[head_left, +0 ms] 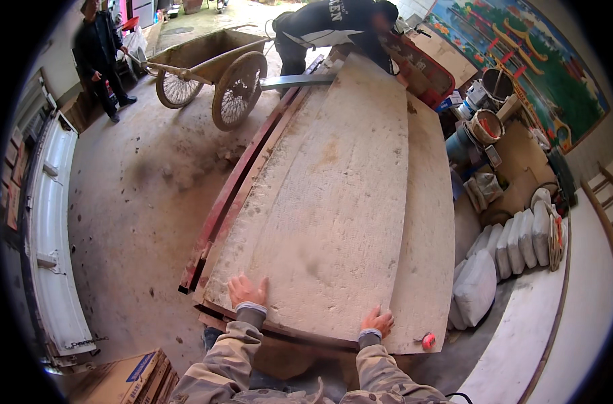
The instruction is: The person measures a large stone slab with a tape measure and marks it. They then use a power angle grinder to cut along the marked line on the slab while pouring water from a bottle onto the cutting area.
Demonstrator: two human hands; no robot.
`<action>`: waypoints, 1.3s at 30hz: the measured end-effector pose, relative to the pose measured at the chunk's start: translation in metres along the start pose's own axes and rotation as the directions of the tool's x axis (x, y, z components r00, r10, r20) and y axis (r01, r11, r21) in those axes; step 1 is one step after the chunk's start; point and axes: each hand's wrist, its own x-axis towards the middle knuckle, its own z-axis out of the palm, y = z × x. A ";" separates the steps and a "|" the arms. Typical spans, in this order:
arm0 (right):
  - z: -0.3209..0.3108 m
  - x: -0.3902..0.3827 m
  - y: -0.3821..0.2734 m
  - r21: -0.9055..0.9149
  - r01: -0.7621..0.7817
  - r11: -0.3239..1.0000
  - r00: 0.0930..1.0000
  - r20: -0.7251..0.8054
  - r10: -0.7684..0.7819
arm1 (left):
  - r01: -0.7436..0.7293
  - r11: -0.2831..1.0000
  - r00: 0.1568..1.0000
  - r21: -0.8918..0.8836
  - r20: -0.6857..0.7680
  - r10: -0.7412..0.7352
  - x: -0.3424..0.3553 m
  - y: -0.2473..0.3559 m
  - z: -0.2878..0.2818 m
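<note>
A long, dusty, pale board (333, 175) lies on top of another wide board (424, 236), running away from me. My left hand (247, 291) rests on the top board near its left near corner, fingers apart. Close to the right near corner, my right hand (378, 322) lies over the same board with its fingers stretched forward. A small red tape measure (428, 341) sits on the lower board, to the right of my right hand. At the far end, a person in dark clothes (333, 23) bends over the stack; that person's hands are mostly hidden.
Reddish beams (242, 175) run along the stack's left side. Beyond stands a two-wheeled cart (209, 64), with another person (101, 57) to its left. Buckets (487, 126) and filled sacks (478, 286) line the right. Cardboard boxes (121, 380) are at lower left.
</note>
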 end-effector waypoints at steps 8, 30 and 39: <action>0.001 0.007 0.007 0.006 0.041 0.999 0.999 0.023 -0.041 | 0.047 0.998 0.999 0.040 0.013 -0.048 -0.020 -0.002 -0.005; 0.013 0.008 0.018 0.026 0.078 0.997 0.997 0.019 -0.078 | -0.061 0.997 0.982 -0.040 0.175 0.067 -0.027 -0.034 0.000; 0.003 0.016 0.016 0.053 0.091 0.994 0.994 -0.068 -0.087 | -0.068 0.991 0.853 -0.112 0.508 0.116 0.005 -0.040 -0.022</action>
